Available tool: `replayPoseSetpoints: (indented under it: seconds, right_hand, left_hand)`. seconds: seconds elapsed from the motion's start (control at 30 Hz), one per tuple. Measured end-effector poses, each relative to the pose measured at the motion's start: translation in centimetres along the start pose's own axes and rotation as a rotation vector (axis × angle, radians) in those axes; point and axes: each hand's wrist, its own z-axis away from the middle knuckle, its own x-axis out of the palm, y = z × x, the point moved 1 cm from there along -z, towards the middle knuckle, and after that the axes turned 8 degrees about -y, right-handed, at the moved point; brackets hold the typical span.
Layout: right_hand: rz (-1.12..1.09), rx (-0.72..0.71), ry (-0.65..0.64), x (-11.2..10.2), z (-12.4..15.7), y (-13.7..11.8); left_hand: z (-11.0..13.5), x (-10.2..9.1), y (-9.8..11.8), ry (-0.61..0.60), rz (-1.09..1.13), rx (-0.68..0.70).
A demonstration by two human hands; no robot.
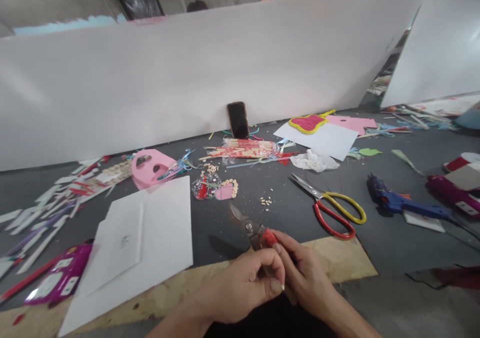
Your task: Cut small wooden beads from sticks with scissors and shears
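Pruning shears (255, 230) with a red handle are in my right hand (305, 273), fingers wrapped round the grip, blades pointing away from me. My left hand (243, 283) is closed beside it, thumb and forefinger pinched together. A tiny pale tip shows at that thumb; what it belongs to is hidden. Beyond the blades lie small cut pale wooden bits (266, 203). To their left is a pink card piece (224, 192) with such bits along its edge, touching a clear plastic bag (204, 187) with red material inside.
Large scissors (332, 205) lie open on the right, near a blue glue gun (412, 203). Bagged sticks (243, 149) and a propped phone (238, 120) are at the back. White sheets (165, 228) and a purple device (62, 275) lie left. A white board (168, 78) stands behind.
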Motion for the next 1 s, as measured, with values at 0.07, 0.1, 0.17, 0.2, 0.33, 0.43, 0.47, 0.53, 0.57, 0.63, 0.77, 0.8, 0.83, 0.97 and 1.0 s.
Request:
replayPoseSetpoints:
  seconds: [0.07,0.1,0.17,0.2,0.33,0.43,0.47,0.53,0.57,0.63,0.77,0.8,0.83,0.97,1.0]
  right_hand:
    - [-0.025,-0.015,0.025,-0.2,0.0,0.2]
    - [-0.022,-0.025,0.043,-0.4,0.0,0.2]
    - [0.001,-0.023,0.108,-1.1,0.0,0.2]
    - [0.008,-0.012,0.159,-1.6,0.0,0.2]
    - [-0.036,0.08,0.401,-3.9,0.1,0.0]
    - [-0.106,0.129,0.454,-4.8,0.4,0.2]
    - [-0.131,0.136,0.445,-4.9,0.6,0.4]
    - [-0.18,0.144,0.412,-5.0,0.8,0.7]
    - [-0.201,0.15,0.397,-4.9,1.0,0.8]
    - [-0.24,0.163,0.386,-4.8,1.2,1.1]
    - [-0.291,0.156,0.409,-4.8,1.3,1.3]
    - [-0.287,0.151,0.424,-4.8,1.2,1.3]
    - [-0.277,0.148,0.441,-4.8,1.1,1.3]
    - [-0.254,0.143,0.496,-4.3,0.4,0.9]
    - [-0.254,0.142,0.492,-4.2,0.1,0.8]
  left_hand:
    - [-0.1,0.0,0.1,-0.021,0.073,0.003]
    - [-0.1,-0.1,0.1,-0.02,0.094,0.006]
    - [-0.1,-0.6,0.1,0.042,0.032,0.023]
    - [-0.2,-1.0,0.0,0.116,-0.06,0.036]
    - [-1.8,-3.4,-0.6,0.501,-0.588,0.023]
    - [-3.8,-5.3,-1.1,0.657,-0.889,-0.07]
    - [-4.6,-5.8,-1.2,0.676,-0.961,-0.092]
    - [-5.8,-6.6,-1.2,0.693,-1.042,-0.114]
    - [-6.3,-7.0,-1.2,0.697,-1.06,-0.118]
    - [-7.0,-7.5,-1.1,0.706,-1.068,-0.119]
    - [-7.0,-8.0,-1.1,0.728,-1.063,-0.11]
    - [-6.8,-8.0,-1.1,0.735,-1.059,-0.103]
    - [-6.5,-7.8,-1.0,0.742,-1.063,-0.098]
    - [-5.0,-5.3,-0.8,0.756,-0.814,0.049]
    - [-4.8,-4.2,-0.8,0.711,-0.593,0.095]
